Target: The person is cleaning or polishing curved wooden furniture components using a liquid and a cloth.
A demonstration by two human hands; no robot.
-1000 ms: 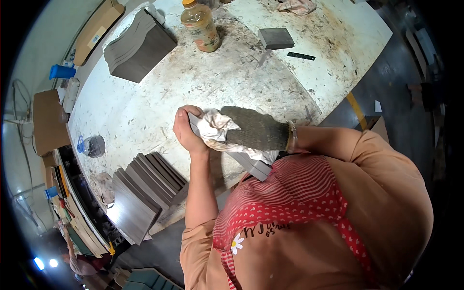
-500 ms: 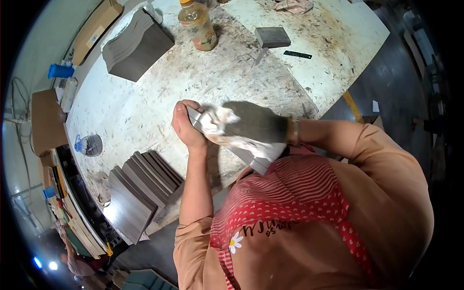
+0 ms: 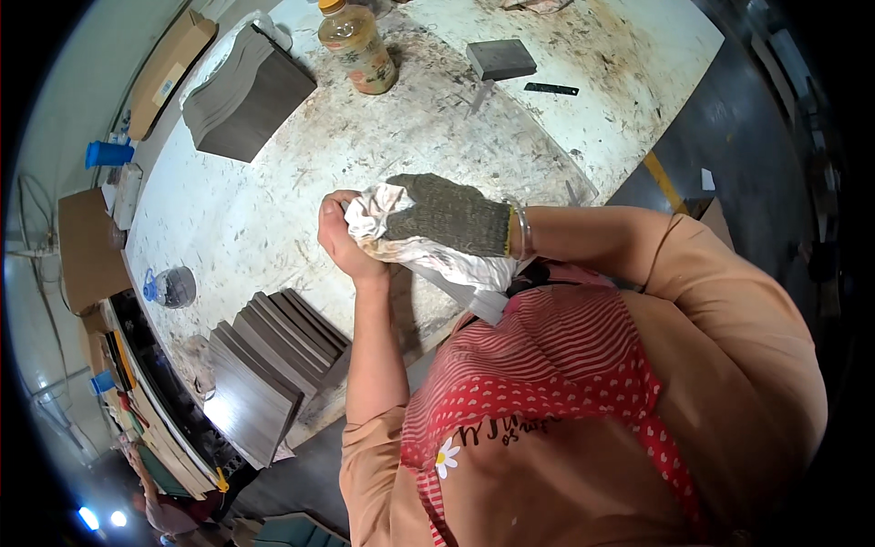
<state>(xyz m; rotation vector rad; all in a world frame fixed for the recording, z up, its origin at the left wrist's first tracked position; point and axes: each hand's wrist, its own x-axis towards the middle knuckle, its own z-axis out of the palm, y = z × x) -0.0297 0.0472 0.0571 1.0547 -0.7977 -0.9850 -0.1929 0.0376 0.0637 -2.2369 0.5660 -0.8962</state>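
My bare left hand (image 3: 348, 244) is closed around the far end of a narrow grey panel (image 3: 447, 284), which slants toward my apron. My right hand (image 3: 451, 217) wears a dark grey-green knitted glove. It grips a bunched white rag (image 3: 375, 211) and presses it onto the panel close to my left hand. Part of the rag trails along the panel toward my body. Glove and rag hide most of the panel; its near end shows by the apron. A fanned stack of grey panels (image 3: 251, 392) lies on the white table (image 3: 283, 219), left of my left forearm.
A tall grey stack with a wavy side (image 3: 255, 105) stands at the back left, beside an orange-capped bottle (image 3: 360, 55). Farther right are a grey block (image 3: 501, 59) and a black strip (image 3: 551, 88). A clear bottle (image 3: 173, 287) is near the left edge.
My gloved right hand and the rag have slid a little left along the panel, toward my left hand. My left hand keeps its hold; the view has shifted slightly.
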